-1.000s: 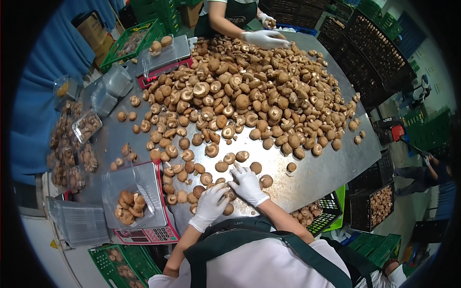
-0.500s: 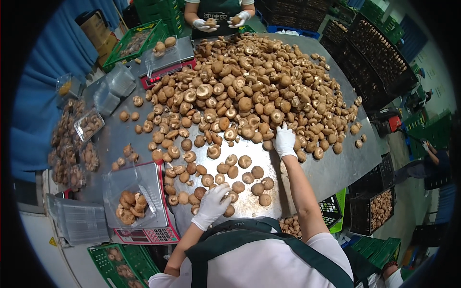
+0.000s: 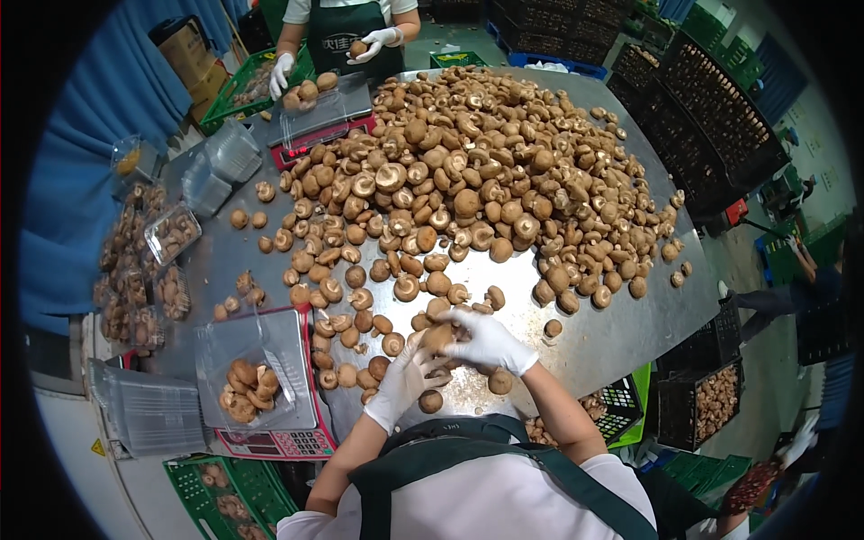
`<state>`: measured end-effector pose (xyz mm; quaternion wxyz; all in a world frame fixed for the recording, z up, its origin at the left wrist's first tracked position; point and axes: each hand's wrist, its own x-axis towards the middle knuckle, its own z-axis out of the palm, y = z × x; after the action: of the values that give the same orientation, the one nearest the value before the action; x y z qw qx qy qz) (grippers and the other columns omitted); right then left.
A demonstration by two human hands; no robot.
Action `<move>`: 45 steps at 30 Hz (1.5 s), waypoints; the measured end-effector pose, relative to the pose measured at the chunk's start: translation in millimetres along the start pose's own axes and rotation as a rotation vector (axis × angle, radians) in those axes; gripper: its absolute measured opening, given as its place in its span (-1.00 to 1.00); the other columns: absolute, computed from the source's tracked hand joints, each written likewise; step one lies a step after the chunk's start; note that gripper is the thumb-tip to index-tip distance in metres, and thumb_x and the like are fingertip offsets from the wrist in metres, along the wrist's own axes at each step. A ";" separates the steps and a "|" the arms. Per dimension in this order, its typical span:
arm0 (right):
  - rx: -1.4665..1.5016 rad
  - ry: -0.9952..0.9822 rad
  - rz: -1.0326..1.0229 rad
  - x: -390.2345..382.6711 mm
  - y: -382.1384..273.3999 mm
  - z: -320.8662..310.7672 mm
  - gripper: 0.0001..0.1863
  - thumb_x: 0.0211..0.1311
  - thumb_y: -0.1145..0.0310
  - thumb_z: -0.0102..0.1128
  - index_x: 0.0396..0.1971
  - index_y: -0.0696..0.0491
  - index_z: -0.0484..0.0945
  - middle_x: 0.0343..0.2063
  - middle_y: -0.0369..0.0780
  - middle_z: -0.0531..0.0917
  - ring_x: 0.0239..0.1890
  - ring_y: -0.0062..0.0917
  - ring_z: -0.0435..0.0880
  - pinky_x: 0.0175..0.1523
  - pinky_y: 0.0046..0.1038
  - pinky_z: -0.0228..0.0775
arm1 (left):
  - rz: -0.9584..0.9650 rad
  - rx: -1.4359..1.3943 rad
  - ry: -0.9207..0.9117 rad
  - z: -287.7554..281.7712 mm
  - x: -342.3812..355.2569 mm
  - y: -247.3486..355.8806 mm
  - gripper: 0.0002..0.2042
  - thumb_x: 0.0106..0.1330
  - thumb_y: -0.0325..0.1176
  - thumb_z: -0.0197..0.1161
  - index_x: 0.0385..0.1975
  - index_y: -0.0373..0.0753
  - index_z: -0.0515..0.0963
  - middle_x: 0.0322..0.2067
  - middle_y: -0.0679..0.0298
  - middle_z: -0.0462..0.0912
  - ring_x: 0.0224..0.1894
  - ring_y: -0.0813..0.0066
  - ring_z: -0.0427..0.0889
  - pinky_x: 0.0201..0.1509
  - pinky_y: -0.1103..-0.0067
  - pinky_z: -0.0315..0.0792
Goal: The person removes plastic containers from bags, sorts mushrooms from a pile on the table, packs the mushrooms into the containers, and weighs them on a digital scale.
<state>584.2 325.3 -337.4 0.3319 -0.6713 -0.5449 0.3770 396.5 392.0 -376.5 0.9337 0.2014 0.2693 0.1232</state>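
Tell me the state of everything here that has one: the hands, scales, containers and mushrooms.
Left gloved hand: fingers partly curled.
Right gloved hand: fingers curved at a shiitake, grip unclear.
Shiitake pile: heaped, loose.
Near scale: loaded.
Clear plastic tray on it: holding several mushrooms.
Far scale: red display lit.
Stacked plastic containers: nested together.
Co-worker's hand by the apron: holding one mushroom.

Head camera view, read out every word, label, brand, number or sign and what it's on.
Co-worker's dark green apron: large pale lettering, which I won't copy out.
Near scale's keypad: markings too small to read.
Far scale's display: red lit readout, too blurred.
Yellow triangular sign, lower left: mark too small.
Wearer's dark green apron: lettering too small.
Anything else is too small or blurred.
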 end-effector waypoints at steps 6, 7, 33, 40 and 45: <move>-0.825 0.593 -0.103 50.0 58.0 -59.9 -0.61 -0.12 0.58 0.13 -0.17 0.09 0.44 -0.19 -0.06 0.51 -0.26 -0.17 0.51 -0.25 -0.29 0.42 | -0.054 -0.079 0.206 -32.4 13.5 -10.2 -0.68 0.31 -0.16 0.05 -0.07 -0.23 0.38 -0.13 0.16 0.45 -0.14 0.32 0.52 -0.15 0.43 0.51; -1.076 0.676 0.030 60.6 74.9 -76.7 -0.62 -0.14 0.59 0.09 -0.20 0.08 0.43 -0.17 -0.12 0.47 -0.28 -0.26 0.47 -0.31 -0.32 0.39 | -0.086 -0.088 0.211 -30.4 11.8 -9.1 -0.72 0.30 -0.20 0.04 -0.12 -0.23 0.41 -0.19 0.18 0.47 -0.18 0.34 0.53 -0.17 0.44 0.52; -0.626 0.163 0.088 67.4 69.2 -0.6 -0.61 -0.09 0.21 0.30 -0.22 0.06 0.55 -0.44 -0.01 0.61 -0.31 -0.20 0.61 -0.21 -0.33 0.47 | 0.015 -0.119 -0.062 -14.3 -18.1 -2.2 -0.34 0.08 -0.43 0.01 0.28 -0.19 0.06 0.11 0.06 0.30 0.06 0.07 0.45 -0.13 0.40 0.47; 0.386 0.338 0.152 15.9 10.4 20.9 -0.63 -0.05 0.53 0.30 -0.16 0.18 0.48 -0.18 -0.24 0.63 -0.26 -0.67 0.62 -0.13 -0.55 0.49 | -0.037 -0.064 -0.105 -19.6 -16.6 -9.0 -0.40 0.32 -0.08 0.01 0.31 -0.13 0.02 0.16 0.15 0.25 0.05 0.16 0.47 -0.14 0.41 0.52; 0.254 0.058 -0.035 -13.4 -2.6 25.5 -0.48 -0.09 0.57 0.27 -0.01 0.13 0.44 -0.02 -0.16 0.55 0.08 -0.48 0.47 0.18 -0.49 0.27 | 0.062 0.165 0.041 -6.0 -1.0 -15.1 -0.50 0.29 -0.20 0.14 0.18 -0.22 0.21 0.00 0.28 0.41 -0.04 0.54 0.47 -0.03 0.65 0.41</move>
<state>559.1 313.5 -345.8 0.4364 -0.6252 -0.4945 0.4174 394.2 380.1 -387.4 0.9039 0.2833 0.2913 0.1334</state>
